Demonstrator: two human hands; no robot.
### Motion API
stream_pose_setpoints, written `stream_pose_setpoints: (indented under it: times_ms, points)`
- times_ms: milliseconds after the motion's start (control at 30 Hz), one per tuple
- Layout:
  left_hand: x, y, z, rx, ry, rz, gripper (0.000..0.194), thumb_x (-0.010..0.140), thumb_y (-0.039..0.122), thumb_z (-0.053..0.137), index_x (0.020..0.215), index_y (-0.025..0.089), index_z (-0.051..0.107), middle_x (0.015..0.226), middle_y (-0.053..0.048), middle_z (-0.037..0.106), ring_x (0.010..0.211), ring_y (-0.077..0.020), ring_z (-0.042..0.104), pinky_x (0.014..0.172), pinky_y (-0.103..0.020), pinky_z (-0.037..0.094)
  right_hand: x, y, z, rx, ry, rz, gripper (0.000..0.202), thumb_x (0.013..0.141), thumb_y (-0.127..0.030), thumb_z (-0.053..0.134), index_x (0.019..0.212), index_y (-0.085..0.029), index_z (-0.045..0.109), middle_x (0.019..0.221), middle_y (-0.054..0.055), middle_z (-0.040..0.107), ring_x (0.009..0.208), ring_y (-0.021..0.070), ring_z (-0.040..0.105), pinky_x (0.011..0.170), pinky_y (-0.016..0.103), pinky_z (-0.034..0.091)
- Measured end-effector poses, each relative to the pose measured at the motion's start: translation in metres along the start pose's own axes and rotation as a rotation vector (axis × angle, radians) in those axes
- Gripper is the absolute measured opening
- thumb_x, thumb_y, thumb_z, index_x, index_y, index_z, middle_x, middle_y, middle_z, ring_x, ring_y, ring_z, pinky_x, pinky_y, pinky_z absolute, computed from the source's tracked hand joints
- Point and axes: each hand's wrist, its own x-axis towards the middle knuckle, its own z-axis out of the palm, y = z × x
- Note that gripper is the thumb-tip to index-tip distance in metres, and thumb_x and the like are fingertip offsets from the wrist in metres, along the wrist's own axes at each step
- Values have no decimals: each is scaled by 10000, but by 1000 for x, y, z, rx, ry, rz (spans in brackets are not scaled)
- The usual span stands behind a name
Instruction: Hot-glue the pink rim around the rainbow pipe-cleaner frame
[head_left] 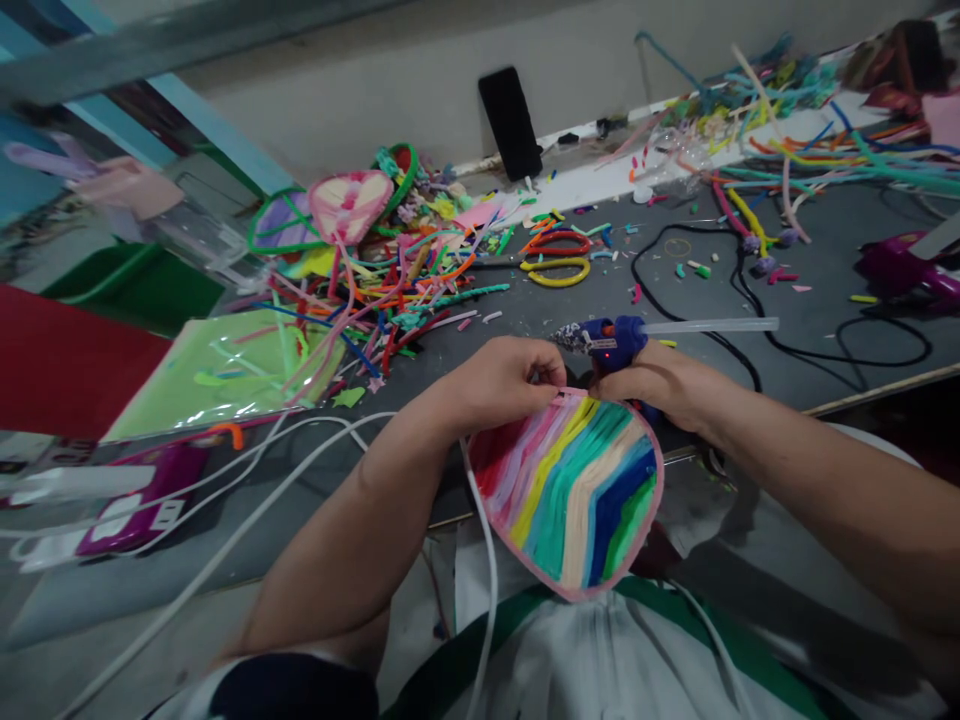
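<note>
Left hand (517,380) pinches a striped panel (574,500); right hand (652,385) grips a glue gun (619,342) beyond it, nozzle (573,338) close enough to burn.

Dim, greyish light prevails — small glints shine on the green packet (225,375). Toward the left edge the pink-capped bottle (176,215) looks smeared and stretched.

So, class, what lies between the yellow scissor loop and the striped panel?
In the head view, grey tabletop, then the blue glue gun and the left hand, come between the yellow scissor loop and the striped panel.
</note>
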Motion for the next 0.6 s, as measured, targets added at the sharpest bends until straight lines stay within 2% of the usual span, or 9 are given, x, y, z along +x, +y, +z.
stream_pose_setpoints:
  times_ms: [267,433,600]
  points:
    - [-2,0,-5,15,-55,99,212,727,212,578,914,152,658,832,-9,660,729,-120,574,652,-208,422,-2,-2,1,13,17,1,78,597,-227,614,604,-169,562,531,-31,465,540,115,412,483,249,296]
    - [-3,0,-2,52,-49,77,218,742,237,571,927,151,649,803,-6,652,708,-120,568,611,-200,409,-2,-2,1,30,11,-5,72,600,-222,619,615,-166,577,557,-20,503,549,122,429,489,249,319]
    - [-2,0,-3,80,-37,64,226,754,281,583,917,144,658,841,-19,659,744,-131,579,656,-220,426,-1,-2,1,44,-8,-5,76,598,-218,613,599,-164,560,546,-28,489,534,114,423,482,245,309]
